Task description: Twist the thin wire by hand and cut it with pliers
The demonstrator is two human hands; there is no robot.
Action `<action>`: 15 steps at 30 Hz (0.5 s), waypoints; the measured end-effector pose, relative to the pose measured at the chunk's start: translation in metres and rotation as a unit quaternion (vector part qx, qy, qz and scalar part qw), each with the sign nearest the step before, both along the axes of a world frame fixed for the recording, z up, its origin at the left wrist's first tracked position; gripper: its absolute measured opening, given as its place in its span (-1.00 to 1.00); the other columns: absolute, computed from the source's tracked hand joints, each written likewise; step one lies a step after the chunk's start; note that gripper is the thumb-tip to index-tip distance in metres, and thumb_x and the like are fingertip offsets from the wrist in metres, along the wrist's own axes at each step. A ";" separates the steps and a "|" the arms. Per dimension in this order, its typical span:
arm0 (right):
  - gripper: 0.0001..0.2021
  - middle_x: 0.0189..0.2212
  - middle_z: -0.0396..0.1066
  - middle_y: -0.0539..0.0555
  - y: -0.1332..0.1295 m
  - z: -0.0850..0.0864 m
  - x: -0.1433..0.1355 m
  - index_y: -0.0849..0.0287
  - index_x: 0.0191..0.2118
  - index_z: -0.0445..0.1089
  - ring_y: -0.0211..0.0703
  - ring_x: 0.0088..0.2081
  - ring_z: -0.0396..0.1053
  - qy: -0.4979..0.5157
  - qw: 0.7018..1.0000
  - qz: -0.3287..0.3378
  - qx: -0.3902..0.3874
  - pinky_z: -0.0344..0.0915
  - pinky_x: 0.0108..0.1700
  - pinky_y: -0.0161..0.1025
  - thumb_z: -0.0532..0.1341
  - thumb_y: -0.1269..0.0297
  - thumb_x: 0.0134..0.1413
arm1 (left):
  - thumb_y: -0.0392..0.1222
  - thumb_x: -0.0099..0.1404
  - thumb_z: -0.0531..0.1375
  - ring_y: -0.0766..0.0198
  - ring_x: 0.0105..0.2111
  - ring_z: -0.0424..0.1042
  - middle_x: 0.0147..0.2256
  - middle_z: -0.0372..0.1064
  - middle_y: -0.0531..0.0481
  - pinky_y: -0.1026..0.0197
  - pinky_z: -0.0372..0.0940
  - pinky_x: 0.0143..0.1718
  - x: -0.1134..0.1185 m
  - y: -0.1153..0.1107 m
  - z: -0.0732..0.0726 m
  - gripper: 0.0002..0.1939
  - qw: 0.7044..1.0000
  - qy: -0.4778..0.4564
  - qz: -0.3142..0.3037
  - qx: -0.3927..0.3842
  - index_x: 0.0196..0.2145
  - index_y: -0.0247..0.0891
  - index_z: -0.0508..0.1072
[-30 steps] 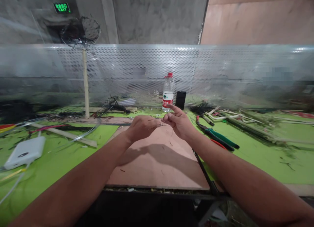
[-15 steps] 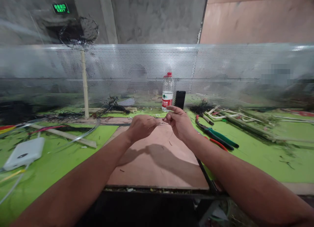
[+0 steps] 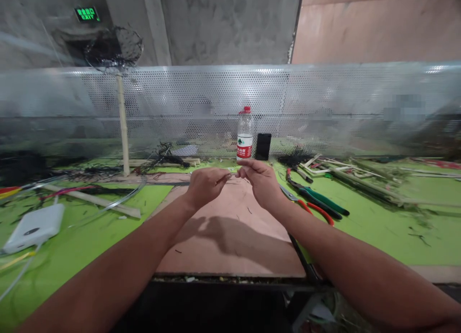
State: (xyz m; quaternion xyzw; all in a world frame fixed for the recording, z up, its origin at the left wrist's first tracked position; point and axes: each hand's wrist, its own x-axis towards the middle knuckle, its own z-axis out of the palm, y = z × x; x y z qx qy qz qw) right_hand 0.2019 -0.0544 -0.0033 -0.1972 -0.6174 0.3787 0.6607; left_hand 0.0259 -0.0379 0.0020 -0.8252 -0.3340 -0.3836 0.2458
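Left hand (image 3: pixel 205 186), right hand (image 3: pixel 262 183), strand (image 3: pixel 234 174) (thin) between

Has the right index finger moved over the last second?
Yes. Against the bottle, the right index finger has moved lower and slightly left in the picture, its tip now near the bottle's base.
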 end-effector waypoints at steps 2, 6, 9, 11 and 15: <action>-0.83 -0.52 0.31 -0.03 0.001 -0.002 0.000 0.10 -0.28 0.47 -0.26 -0.39 0.29 -0.021 0.999 -0.019 0.023 0.22 -0.17 -0.15 0.14 0.35 0.04 | -0.05 0.30 0.03 0.33 -0.40 0.42 -0.39 0.49 0.02 0.32 0.16 -0.43 0.002 -0.001 0.001 -0.73 1.000 -0.016 0.013 -0.012 -0.29 -0.16 0.50; -0.83 -0.44 0.40 0.01 -0.006 -0.003 0.000 0.04 -0.28 0.48 -0.19 -0.30 0.34 -0.118 0.988 -0.062 0.078 0.24 -0.12 -0.12 0.15 0.29 0.05 | -0.06 0.30 0.02 0.32 -0.38 0.42 -0.38 0.49 0.00 0.31 0.19 -0.41 0.001 0.001 0.002 -0.72 0.999 -0.043 0.008 -0.004 -0.26 -0.18 0.50; -0.77 -0.28 0.44 0.04 -0.015 0.000 0.001 -0.02 -0.14 0.44 -0.11 -0.17 0.34 -0.162 0.980 -0.069 0.090 0.20 -0.01 -0.05 0.19 0.23 0.03 | -0.08 0.31 0.02 0.32 -0.39 0.42 -0.38 0.49 -0.02 0.31 0.19 -0.40 -0.005 0.006 0.001 -0.72 0.999 -0.034 -0.008 0.025 -0.27 -0.21 0.50; -0.65 -0.16 0.41 0.06 -0.017 0.004 0.004 -0.06 0.00 0.32 -0.10 -0.10 0.32 -0.098 0.990 -0.067 0.081 0.18 0.01 -0.03 0.19 0.17 0.04 | -0.09 0.30 0.03 0.34 -0.41 0.40 -0.39 0.48 -0.01 0.31 0.19 -0.39 -0.010 0.009 0.000 -0.74 0.998 -0.014 -0.022 0.049 -0.28 -0.21 0.49; -0.69 -0.26 0.41 0.05 0.001 0.015 0.020 -0.03 -0.01 0.26 -0.18 -0.20 0.34 0.089 0.989 -0.117 0.033 0.24 -0.09 -0.10 0.09 0.13 0.12 | -0.14 0.30 0.03 0.36 -0.44 0.36 -0.47 0.44 0.03 0.30 0.17 -0.40 -0.016 0.012 -0.001 -0.78 0.993 0.037 -0.044 0.100 -0.30 -0.20 0.46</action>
